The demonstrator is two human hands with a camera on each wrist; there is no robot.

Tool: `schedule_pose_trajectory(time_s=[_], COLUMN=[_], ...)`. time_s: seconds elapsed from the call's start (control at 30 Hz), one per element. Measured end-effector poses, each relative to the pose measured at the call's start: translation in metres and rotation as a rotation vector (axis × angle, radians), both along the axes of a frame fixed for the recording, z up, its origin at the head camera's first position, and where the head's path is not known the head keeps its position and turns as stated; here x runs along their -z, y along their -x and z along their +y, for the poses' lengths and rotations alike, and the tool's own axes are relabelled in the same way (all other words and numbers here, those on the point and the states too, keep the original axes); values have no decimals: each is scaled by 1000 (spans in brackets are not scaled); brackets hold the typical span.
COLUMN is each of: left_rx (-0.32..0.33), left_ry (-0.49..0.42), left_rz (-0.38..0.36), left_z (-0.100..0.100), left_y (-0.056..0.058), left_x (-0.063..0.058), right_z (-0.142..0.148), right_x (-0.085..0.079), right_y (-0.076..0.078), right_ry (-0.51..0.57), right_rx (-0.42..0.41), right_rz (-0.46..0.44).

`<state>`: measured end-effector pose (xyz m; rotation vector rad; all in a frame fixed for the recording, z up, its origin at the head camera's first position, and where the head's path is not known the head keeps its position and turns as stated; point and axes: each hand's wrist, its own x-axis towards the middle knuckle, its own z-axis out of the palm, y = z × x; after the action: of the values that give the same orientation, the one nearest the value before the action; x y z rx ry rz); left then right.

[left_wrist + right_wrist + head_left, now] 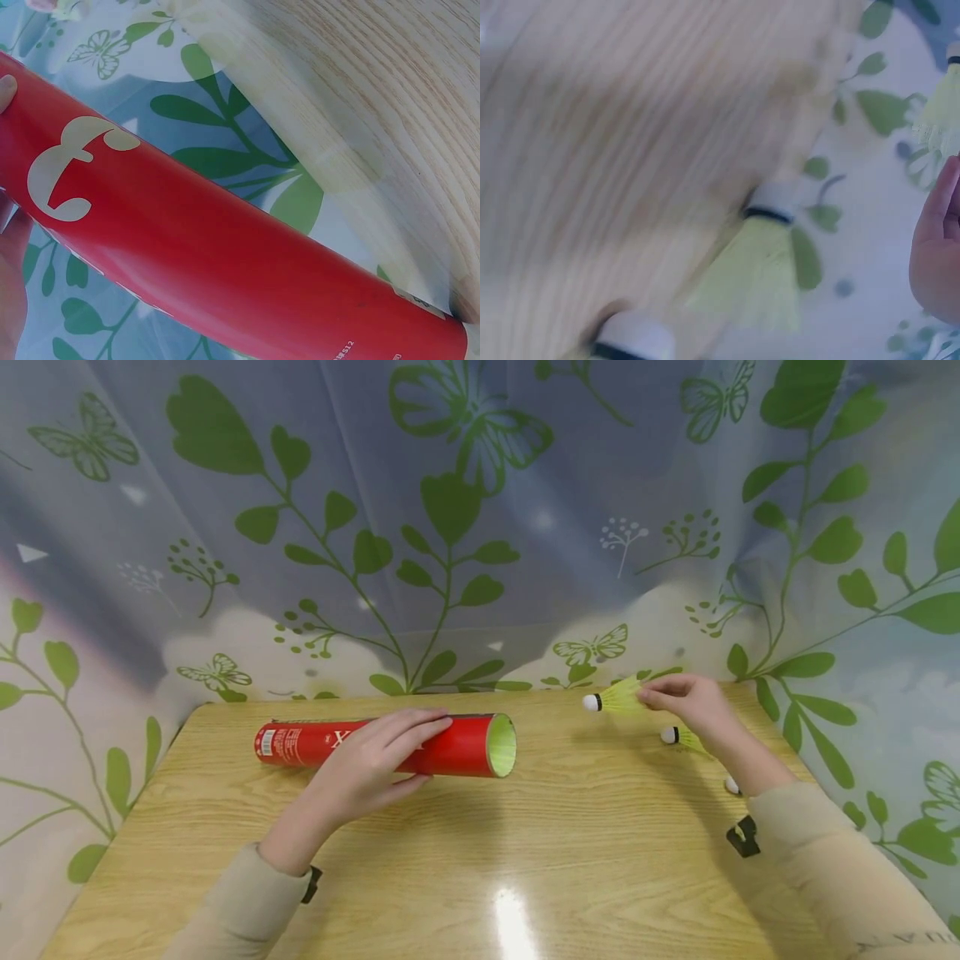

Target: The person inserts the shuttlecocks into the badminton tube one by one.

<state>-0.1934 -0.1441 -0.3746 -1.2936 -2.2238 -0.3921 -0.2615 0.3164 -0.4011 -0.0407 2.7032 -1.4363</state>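
Observation:
A red shuttlecock tube (465,747) lies sideways in my left hand (371,764), fingers over its top and thumb below. Its open end faces right and shows a yellow-green inside. In the left wrist view the red tube (225,240) crosses the picture with a large pale letter on it. My right hand (693,706) pinches a yellow shuttlecock (618,696) by its skirt edge, white cork pointing left, above the table. Below that hand a second shuttlecock (678,737) rests on the table. A third one, its white cork (732,786) showing, is partly hidden by my right wrist.
The wooden table (570,852) stands against a curtain (480,568) printed with leaves and butterflies, which also hangs along both sides. In the right wrist view one shuttlecock (754,262) lies near the table edge, with another cork (634,335) close by.

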Motion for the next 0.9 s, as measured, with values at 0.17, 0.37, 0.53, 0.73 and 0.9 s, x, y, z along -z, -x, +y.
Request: schedule_pose_trajectory(time_s=[0.17, 0.37, 0.53, 0.73, 0.9], left_rx=[5, -1, -3, -14, -8], left_ry=[-6, -24, -38, -39, -44], left_rz=[2, -3, 5, 18, 17], left_z=[0, 1, 1, 2, 2], left_y=[1, 1, 1, 1, 1], left_x=[-1, -2, -3, -6, -6], right_z=[-19, -37, -50, -64, -76], right_x=[-13, -27, -38, -50, -59], right_y=[-6, -15, -25, -37, -45], right_ry=[101, 146, 154, 221, 289], right_rx=[-6, -24, -39, -75, -144], right_rz=[25, 70, 84, 108, 138])
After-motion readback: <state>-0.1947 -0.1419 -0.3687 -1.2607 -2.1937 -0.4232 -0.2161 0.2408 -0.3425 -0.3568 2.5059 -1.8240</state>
